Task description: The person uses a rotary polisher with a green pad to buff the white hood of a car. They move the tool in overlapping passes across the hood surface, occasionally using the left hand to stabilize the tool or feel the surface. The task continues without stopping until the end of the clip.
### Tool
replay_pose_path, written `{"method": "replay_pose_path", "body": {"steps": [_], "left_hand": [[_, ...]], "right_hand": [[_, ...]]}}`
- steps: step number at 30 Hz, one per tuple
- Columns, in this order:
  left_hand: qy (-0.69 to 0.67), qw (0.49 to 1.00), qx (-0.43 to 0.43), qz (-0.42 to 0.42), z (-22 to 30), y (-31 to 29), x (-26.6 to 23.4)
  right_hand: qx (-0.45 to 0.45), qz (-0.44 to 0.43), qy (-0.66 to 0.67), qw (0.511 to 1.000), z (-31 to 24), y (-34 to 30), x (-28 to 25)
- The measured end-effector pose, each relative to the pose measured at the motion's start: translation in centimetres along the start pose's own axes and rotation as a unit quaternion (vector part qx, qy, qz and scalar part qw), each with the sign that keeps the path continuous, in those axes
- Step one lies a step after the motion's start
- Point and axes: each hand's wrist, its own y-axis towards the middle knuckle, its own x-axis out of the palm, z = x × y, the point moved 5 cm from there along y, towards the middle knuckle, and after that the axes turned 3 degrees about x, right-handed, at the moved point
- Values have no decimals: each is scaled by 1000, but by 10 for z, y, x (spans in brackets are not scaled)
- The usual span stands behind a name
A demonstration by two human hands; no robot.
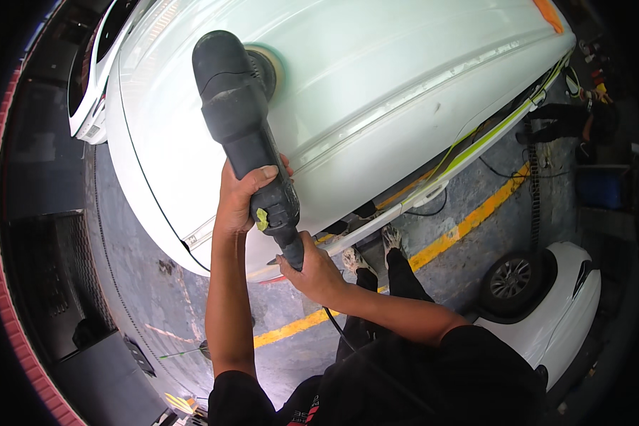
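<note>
Both my hands grip a black electric polisher [252, 142] with its head pointing away from me. My left hand [238, 195] wraps round the middle of its body, the thumb lying across the top. Lower down, my right hand [314, 273] closes round the narrow rear end, where the power cord [337, 330] leaves. The round polishing pad [270, 71] shows partly beside the head, against the white car's roof [341, 85]; whether it spins I cannot tell. A scrap of yellow-green tape [262, 219] sticks to the polisher body.
An open car door edge [433, 188] runs along the right side of the car, near my shoes [390, 240]. An orange cloth [548, 15] lies on the roof's far end. Another white car [547, 326] is at lower right. A person [568, 124] stands at far right.
</note>
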Motion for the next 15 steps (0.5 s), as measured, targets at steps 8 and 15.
{"method": "replay_pose_path", "body": {"steps": [8,15], "left_hand": [[-7,999,2,44,-1,-17,-30],[-49,999,-4,-23,-6,18,25]], "right_hand": [[55,-91,-1,994,-8,-4,15],[32,41,17,999,-1,-3,-32]]}}
